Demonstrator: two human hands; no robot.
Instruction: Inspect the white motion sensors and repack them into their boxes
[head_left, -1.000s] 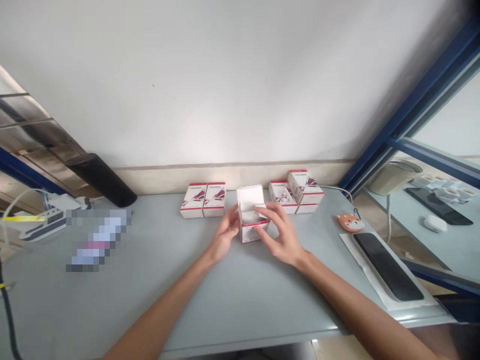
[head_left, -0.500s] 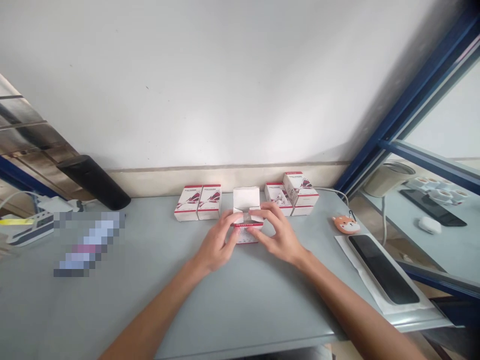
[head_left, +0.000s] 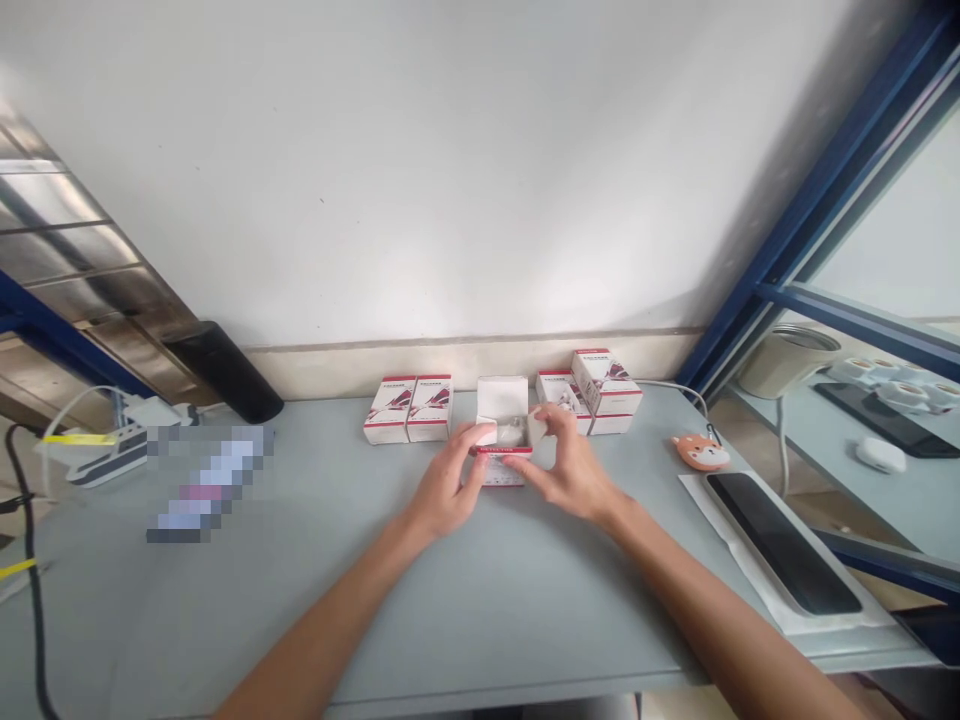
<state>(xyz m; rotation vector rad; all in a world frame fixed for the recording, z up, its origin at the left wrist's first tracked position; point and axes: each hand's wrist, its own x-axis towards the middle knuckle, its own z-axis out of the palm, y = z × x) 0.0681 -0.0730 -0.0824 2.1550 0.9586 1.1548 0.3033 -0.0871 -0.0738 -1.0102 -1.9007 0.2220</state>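
Fingers, left hand [head_left: 444,492]: curled onto left side of small open box [head_left: 501,400], thumb at its front; box is gripped.
Fingers, right hand [head_left: 574,472]: closed on box's right flap; box is held btwn both hands.
Box: white w/ red stripe, lid stood up, set on bench [head_left: 465,600], mid-width, near back wall.
Just left: two shut boxes [head_left: 409,408], side by side.
Just right: more boxes [head_left: 600,385].
Far right: orange fox-shaped case [head_left: 701,452]; dark phone [head_left: 784,540].
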